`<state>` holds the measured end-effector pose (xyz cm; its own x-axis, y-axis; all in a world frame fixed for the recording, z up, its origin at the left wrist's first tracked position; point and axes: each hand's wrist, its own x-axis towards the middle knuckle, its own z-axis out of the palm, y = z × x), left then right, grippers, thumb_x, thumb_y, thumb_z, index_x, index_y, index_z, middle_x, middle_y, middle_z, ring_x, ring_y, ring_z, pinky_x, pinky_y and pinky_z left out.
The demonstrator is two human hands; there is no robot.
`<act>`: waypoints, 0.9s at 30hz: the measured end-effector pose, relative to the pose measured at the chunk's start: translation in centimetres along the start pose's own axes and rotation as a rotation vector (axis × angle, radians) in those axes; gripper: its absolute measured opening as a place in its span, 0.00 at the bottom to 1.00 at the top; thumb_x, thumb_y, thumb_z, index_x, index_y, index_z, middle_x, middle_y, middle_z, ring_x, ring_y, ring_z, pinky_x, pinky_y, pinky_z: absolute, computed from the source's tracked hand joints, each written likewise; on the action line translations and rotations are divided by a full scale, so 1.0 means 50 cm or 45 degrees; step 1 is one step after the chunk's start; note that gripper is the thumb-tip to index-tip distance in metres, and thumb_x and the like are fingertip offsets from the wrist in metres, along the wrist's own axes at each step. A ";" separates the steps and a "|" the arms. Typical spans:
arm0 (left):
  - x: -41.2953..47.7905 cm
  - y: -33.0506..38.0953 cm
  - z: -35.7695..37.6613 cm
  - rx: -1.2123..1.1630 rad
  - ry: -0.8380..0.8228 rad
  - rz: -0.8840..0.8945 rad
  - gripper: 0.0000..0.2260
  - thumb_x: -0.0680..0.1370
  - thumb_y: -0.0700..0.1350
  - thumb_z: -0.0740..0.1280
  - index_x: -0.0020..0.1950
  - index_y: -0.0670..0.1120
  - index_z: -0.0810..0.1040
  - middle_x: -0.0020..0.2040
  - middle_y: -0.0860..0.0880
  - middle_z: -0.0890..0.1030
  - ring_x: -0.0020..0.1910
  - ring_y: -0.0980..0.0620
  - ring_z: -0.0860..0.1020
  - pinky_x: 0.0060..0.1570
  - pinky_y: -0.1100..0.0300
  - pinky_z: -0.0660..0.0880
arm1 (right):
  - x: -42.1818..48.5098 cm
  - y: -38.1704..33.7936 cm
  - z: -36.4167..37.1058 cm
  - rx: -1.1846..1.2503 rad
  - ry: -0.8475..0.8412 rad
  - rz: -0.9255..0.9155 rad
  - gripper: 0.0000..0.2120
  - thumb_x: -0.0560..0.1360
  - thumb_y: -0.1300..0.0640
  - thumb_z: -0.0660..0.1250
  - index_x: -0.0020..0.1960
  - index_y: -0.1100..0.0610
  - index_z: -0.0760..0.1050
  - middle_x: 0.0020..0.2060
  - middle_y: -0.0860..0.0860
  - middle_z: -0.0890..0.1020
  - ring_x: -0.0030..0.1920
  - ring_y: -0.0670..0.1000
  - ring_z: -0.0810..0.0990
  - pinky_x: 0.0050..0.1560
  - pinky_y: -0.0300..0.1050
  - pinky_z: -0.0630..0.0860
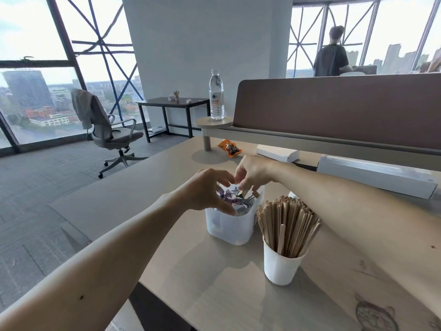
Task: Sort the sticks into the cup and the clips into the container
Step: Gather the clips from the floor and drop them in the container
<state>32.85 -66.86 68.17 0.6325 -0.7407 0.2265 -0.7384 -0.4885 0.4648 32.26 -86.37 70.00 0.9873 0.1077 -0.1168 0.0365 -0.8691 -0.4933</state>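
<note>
A translucent plastic container (229,225) stands on the desk, holding several purple and silver clips (229,199). To its right a white paper cup (281,266) is packed with wooden sticks (288,223) standing upright. My left hand (207,189) hovers over the container's left rim, fingers curved, thumb against the near wall. My right hand (253,173) is above the container's far side and pinches a small dark clip (239,193) at the fingertips, just over the pile.
An orange snack packet (230,148) lies farther back beside a small round stand (213,121) carrying a water bottle (216,95). White boxes (374,175) and a brown partition (334,111) bound the desk's far right. The desk edge drops off at the left.
</note>
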 end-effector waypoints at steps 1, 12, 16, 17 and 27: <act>0.000 0.000 -0.001 -0.010 -0.001 0.009 0.29 0.65 0.55 0.80 0.63 0.50 0.78 0.56 0.55 0.80 0.50 0.57 0.80 0.41 0.76 0.74 | -0.001 0.000 -0.001 -0.009 0.007 -0.002 0.09 0.75 0.63 0.73 0.55 0.61 0.81 0.45 0.54 0.85 0.42 0.48 0.84 0.37 0.38 0.79; 0.002 -0.013 -0.014 0.171 0.097 0.022 0.11 0.75 0.39 0.73 0.57 0.44 0.84 0.52 0.49 0.85 0.47 0.57 0.83 0.50 0.62 0.81 | -0.022 -0.010 -0.015 -0.074 -0.025 -0.062 0.09 0.75 0.65 0.71 0.54 0.57 0.83 0.48 0.52 0.85 0.45 0.48 0.84 0.43 0.39 0.81; -0.009 -0.016 -0.028 0.209 0.066 -0.059 0.11 0.73 0.38 0.75 0.55 0.45 0.84 0.48 0.51 0.85 0.43 0.61 0.83 0.48 0.62 0.81 | -0.036 -0.022 -0.026 -0.190 0.042 -0.094 0.08 0.74 0.63 0.73 0.52 0.55 0.84 0.46 0.50 0.85 0.44 0.47 0.84 0.45 0.40 0.80; -0.013 -0.014 -0.031 0.232 0.079 -0.062 0.10 0.73 0.39 0.75 0.54 0.46 0.84 0.47 0.52 0.85 0.42 0.61 0.82 0.49 0.62 0.80 | -0.040 -0.026 -0.029 -0.208 0.050 -0.083 0.08 0.74 0.63 0.73 0.52 0.55 0.84 0.44 0.50 0.85 0.42 0.47 0.84 0.42 0.39 0.80; -0.144 0.012 -0.134 0.452 0.321 -0.158 0.04 0.77 0.45 0.68 0.47 0.51 0.83 0.41 0.53 0.82 0.38 0.59 0.77 0.47 0.56 0.79 | -0.111 -0.159 -0.035 -0.380 0.232 -0.188 0.04 0.77 0.57 0.70 0.47 0.54 0.84 0.36 0.41 0.80 0.40 0.42 0.78 0.36 0.36 0.68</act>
<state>29.45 -58.74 72.53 0.7261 -0.5526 0.4091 -0.6599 -0.7271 0.1892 26.75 -80.89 76.10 0.9784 0.1778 0.1053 0.1972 -0.9559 -0.2177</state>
